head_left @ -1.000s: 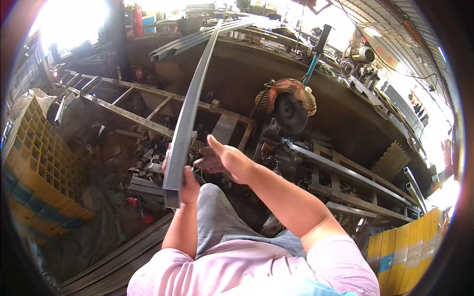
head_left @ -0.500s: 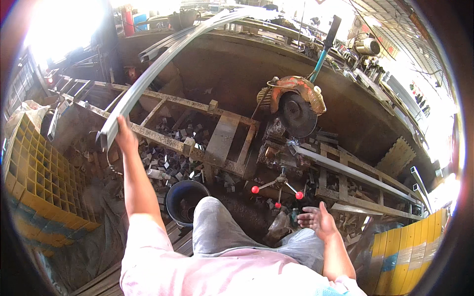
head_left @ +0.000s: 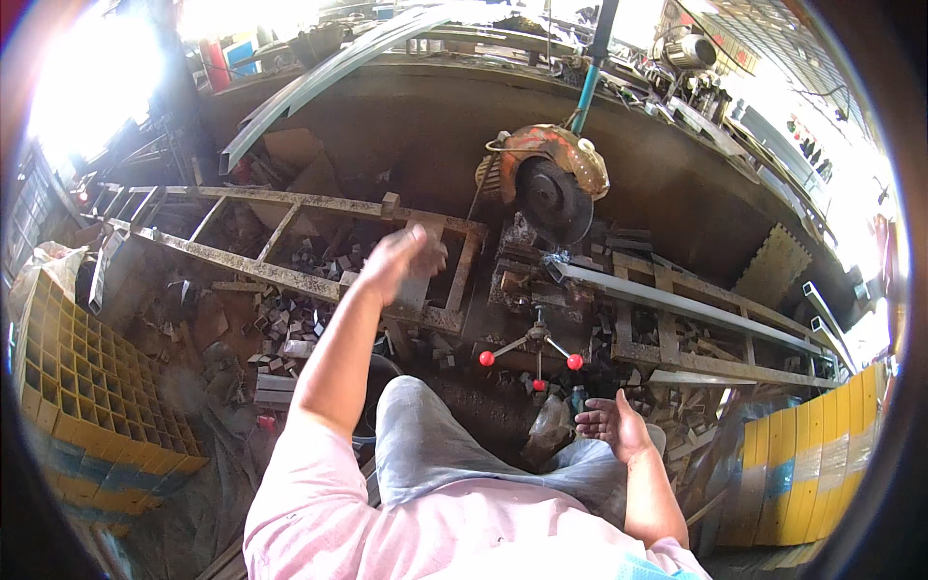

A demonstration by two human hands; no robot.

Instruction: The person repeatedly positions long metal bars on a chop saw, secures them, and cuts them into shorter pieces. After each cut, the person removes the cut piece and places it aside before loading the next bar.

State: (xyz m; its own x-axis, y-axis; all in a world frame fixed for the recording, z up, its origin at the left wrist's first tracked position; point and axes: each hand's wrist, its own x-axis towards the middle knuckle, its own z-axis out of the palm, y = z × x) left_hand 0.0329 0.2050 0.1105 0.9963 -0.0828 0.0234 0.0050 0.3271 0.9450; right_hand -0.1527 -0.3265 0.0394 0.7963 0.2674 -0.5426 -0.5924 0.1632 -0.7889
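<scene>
My left hand (head_left: 406, 263) is empty, its fingers loosely apart and a little blurred, over the flat plate (head_left: 418, 288) at the near end of a dusty ladder-like metal frame (head_left: 280, 232). My right hand (head_left: 616, 425) is open above my right thigh, holding nothing. Nearest to it is a three-armed clamp handle (head_left: 535, 335) with red knobs. Beyond stands an orange cut-off saw (head_left: 551, 145) with a dark disc (head_left: 553, 200) and a raised blue lever (head_left: 586, 97). A long metal tube (head_left: 677, 305) runs right from below the disc. Other long metal profiles (head_left: 290, 94) lean at the back left.
Cut metal pieces (head_left: 280, 324) litter the floor. A dark bucket (head_left: 380, 377) stands by my left knee, partly hidden by my forearm. Stacks of yellow tubes stand at left (head_left: 97, 387) and right (head_left: 807, 464). A second support frame (head_left: 667, 338) lies under the tube.
My left hand has let go of the long metal profile and moved right, over the frame's plate. The profile now rests farther back. My right hand stays open, slightly shifted.
</scene>
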